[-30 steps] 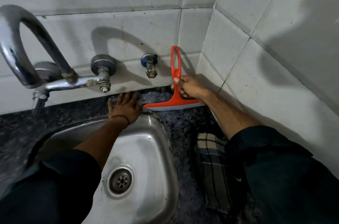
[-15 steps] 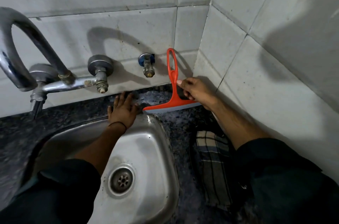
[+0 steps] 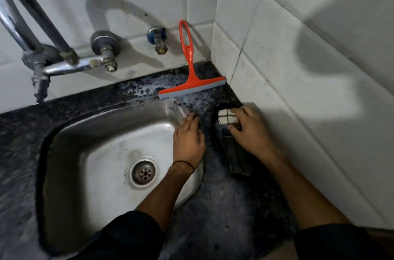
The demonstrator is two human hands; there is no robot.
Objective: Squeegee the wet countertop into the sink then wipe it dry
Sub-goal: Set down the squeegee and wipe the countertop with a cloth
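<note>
Your right hand (image 3: 248,129) is curled down onto the checked cloth (image 3: 227,119) that lies on the bench (image 3: 223,206) between the sink (image 3: 102,153) and the side wall (image 3: 298,89), fingers bent over its pale end, though you cannot tell from here whether they have truly pinched it. Your left hand (image 3: 188,138) lies flat and empty, fingers spread over the sink's right rim. The cloth looks soft and limp, probably damp and a little heavy, so gather a bunched handful near the pale end rather than a corner, or it may trail and drag. The squeegee (image 3: 190,76) stands in the back corner, blade on the bench and red loop handle leaning against the tiles, touched by neither hand; it looks light and stiff, with a smooth plastic handle likely slippery when wet, so take it low on the neck if you need it again. The bench around the blade shows a wet sheen, so the drying appears not yet done. Watch the small valve (image 3: 158,41) and the tap (image 3: 64,61) jutting from the back wall just above the wet strip, and the squeegee itself, which blocks the corner and could topple if the cloth catches it.
</note>
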